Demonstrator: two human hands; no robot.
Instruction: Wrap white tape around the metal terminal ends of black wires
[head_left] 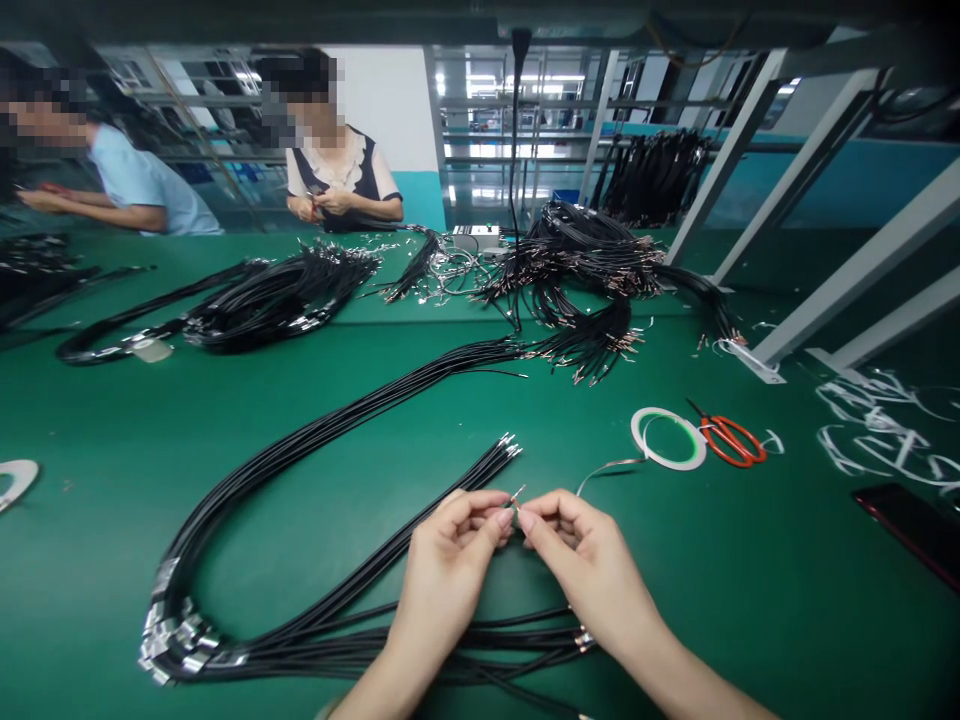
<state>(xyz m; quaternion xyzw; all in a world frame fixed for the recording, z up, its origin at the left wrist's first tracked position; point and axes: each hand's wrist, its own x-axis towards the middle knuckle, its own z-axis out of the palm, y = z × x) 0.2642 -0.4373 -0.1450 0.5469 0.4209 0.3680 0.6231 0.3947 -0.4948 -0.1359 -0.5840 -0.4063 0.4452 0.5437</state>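
My left hand and my right hand meet fingertip to fingertip low in the middle, both pinched on the metal-tipped end of a thin black wire. A long bundle of black wires loops across the green table from under my wrists, round the left, and up to the middle. Its other end with bare metal tips lies just above my hands. White tags wrap the bundle at its lower left bend.
A white tape roll and orange-handled scissors lie to the right. A dark phone sits at the right edge beside white tape scraps. More wire heaps fill the far side, where two people work. A slanted metal frame stands at right.
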